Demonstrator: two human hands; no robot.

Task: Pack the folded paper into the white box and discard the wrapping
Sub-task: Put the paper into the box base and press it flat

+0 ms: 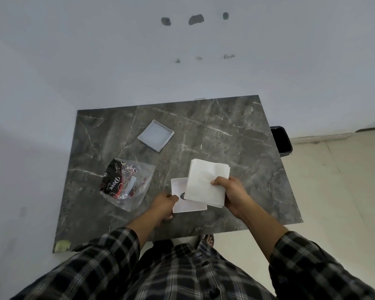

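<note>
A stack of folded white paper (pixel 205 182) is held by my right hand (pixel 231 192), thumb on top, just above the right part of the open white box (pixel 178 200). The box lies flat near the front of the dark marble table (pixel 225 135). My left hand (pixel 164 205) grips the box's left edge and steadies it. The paper covers most of the box's right side. The crumpled clear plastic wrapping (pixel 128 184) with black and red print lies to the left of the box.
The white box lid (pixel 156 135) lies upside down farther back on the table. A black bin (pixel 280 140) stands on the floor beside the table's right edge. White walls close in behind and on the left.
</note>
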